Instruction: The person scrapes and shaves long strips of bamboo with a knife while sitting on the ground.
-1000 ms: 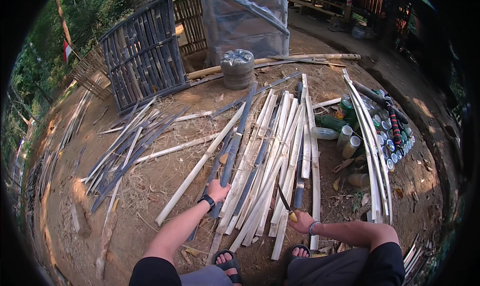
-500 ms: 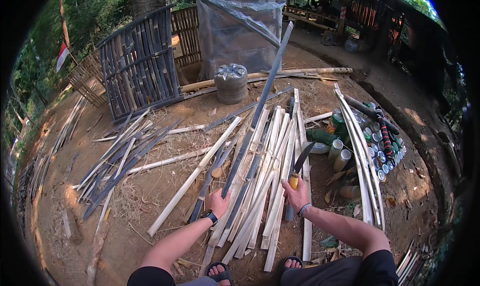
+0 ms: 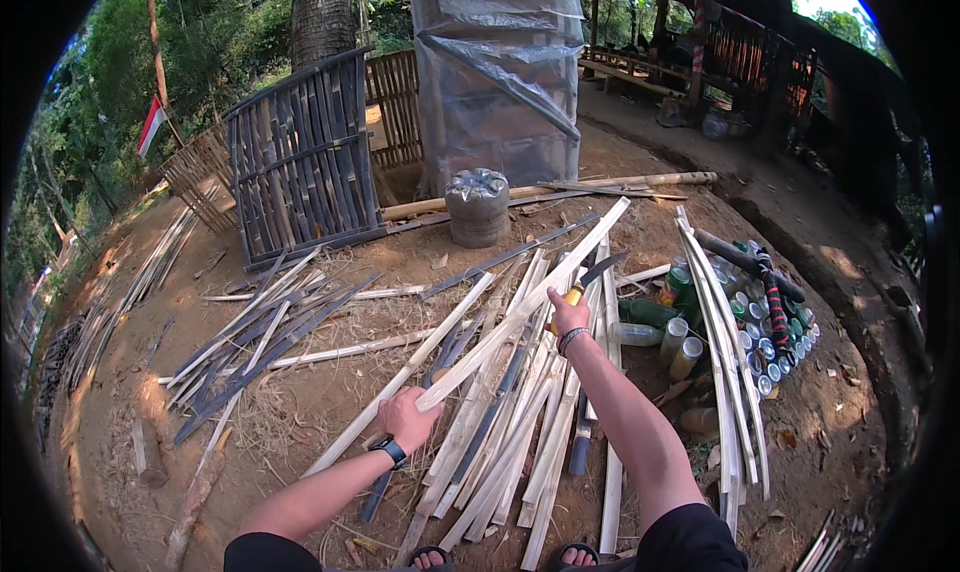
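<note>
My left hand (image 3: 407,421) is closed around the near end of a long pale bamboo strip (image 3: 527,306), which slants up and away to the right. In my right hand (image 3: 571,315) is a knife (image 3: 601,270) with a yellow handle and a dark curved blade. That hand is beside the middle of the strip, its thumb close to the strip's edge; whether it presses on it I cannot tell. Beneath both hands lies a loose pile of split bamboo strips (image 3: 541,434), mostly pale with some dark faces.
Left of the pile lie more dark and pale strips (image 3: 262,337). To the right, glass bottles (image 3: 688,357) are partly set in the soil, with long strips (image 3: 716,357) across them. Beyond stand a plastic container (image 3: 477,212), a bamboo panel (image 3: 305,157) and a plastic-wrapped structure (image 3: 497,92).
The held strip showed a dark face and stood steeper; now a pale face shows and it leans farther right. My right hand with the knife has moved up and left to the strip.
</note>
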A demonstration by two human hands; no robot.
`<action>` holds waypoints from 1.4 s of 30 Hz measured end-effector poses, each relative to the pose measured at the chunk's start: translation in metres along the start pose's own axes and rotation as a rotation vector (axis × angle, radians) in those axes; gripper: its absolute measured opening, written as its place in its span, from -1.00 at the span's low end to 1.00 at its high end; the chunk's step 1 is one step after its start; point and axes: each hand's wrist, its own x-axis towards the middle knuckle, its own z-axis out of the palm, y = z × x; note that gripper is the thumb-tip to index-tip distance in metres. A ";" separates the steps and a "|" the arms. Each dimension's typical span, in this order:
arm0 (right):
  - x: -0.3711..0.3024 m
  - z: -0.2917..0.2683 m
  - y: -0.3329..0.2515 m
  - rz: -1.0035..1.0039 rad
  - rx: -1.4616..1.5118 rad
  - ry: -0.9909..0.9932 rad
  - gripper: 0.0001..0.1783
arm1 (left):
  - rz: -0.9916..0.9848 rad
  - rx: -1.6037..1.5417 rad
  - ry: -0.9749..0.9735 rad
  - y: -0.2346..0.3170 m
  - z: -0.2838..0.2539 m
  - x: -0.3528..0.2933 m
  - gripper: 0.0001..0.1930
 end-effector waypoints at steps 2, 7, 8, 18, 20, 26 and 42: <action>0.008 -0.003 0.001 0.063 0.039 -0.068 -0.57 | 0.013 -0.014 0.077 -0.004 -0.017 0.000 -0.65; -0.017 0.007 -0.054 0.033 0.393 -0.447 -0.57 | 0.087 0.150 0.089 0.010 -0.101 -0.005 -0.69; -0.021 0.009 -0.065 -0.012 0.407 -0.481 -0.60 | 0.102 0.171 0.090 0.015 -0.115 -0.006 -0.68; -0.058 0.025 -0.132 -0.375 0.411 -0.420 -0.71 | 0.143 0.417 0.536 0.053 -0.214 -0.043 -0.57; -0.060 0.023 -0.138 -0.346 0.430 -0.381 -0.72 | 0.166 0.462 0.633 0.077 -0.223 -0.045 -0.46; -0.062 0.012 -0.152 -0.306 0.399 -0.379 -0.74 | 0.529 0.115 0.010 0.114 -0.167 -0.071 -0.36; -0.066 0.007 -0.133 -0.213 0.473 -0.614 -0.77 | 0.093 -1.236 0.106 0.105 -0.149 -0.031 -0.72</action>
